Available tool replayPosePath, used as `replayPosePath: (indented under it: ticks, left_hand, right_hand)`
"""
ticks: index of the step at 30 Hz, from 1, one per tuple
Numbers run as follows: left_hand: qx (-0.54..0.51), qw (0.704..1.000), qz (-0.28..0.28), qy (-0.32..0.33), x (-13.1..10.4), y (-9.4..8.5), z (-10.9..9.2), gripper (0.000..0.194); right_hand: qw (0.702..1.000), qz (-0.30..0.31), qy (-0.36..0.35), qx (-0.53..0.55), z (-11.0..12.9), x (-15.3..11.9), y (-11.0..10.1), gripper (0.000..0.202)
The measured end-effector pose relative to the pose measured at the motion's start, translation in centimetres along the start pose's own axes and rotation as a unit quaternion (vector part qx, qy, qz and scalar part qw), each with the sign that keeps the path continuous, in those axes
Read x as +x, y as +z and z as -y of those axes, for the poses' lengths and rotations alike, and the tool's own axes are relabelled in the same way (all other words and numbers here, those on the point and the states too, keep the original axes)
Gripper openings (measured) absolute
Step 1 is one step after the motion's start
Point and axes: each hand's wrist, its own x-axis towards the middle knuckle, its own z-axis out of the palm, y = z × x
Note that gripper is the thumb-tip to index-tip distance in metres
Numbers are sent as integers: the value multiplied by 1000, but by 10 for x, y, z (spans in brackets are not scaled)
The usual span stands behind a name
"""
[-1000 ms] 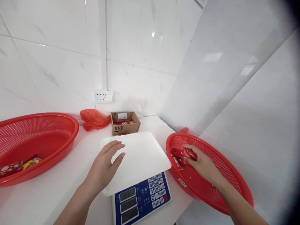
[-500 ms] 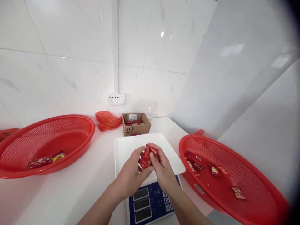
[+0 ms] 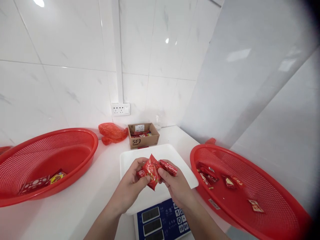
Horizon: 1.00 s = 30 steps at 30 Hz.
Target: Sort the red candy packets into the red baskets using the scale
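Over the white pan (image 3: 128,156) of a digital scale, my left hand (image 3: 133,185) grips a shiny red snack packet (image 3: 151,168) by its left side, thumb on its front. My right hand (image 3: 173,181) pinches the right side of that packet between thumb and fingers. A second, narrow red packet (image 3: 168,167) is tucked in the right hand's fingers. The scale's blue keypad panel (image 3: 170,216) with grey displays shows between my forearms, partly covered by the right one.
A red mesh basket (image 3: 82,136) with a few packets stands left. Another red basket (image 3: 252,163) with several packets stands right. Behind the scale are a cardboard box (image 3: 145,141) of packets and a red plastic bag (image 3: 112,133). A socket (image 3: 121,109) is on the tiled wall.
The red packet, bunched up between my hands before, is now spread out with its front showing. The narrow packet is now plainly visible in my right hand. The view has shifted slightly.
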Motion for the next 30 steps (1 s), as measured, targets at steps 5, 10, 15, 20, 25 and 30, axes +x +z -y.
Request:
replayPosePath:
  ticks: [5,10,15,20,25,30]
  left_hand:
    - [3,1000,16,-21,1,-3,0,30]
    - [24,999,-23,2,1,-7,0,28]
    - [-15,998,-55,18,0,-14,-1,27]
    - [-29,998,-61,20,0,-8,0,26]
    - [-35,998,-55,7,1,-2,3,24]
    - [-40,998,-42,-3,1,0,3,24]
  right_hand:
    - [996,-36,-57,-58,4,-2,-1,23]
    - [994,-70,-68,-41,10,-3,-5,21]
    - [988,-131,-16,76,18,-1,-13,20]
    - [989,-85,29,118,13,-5,-9,30]
    - [988,-80,19,132,11,-9,-2,28]
    - [995,-39,-13,91,8,-9,-5,34]
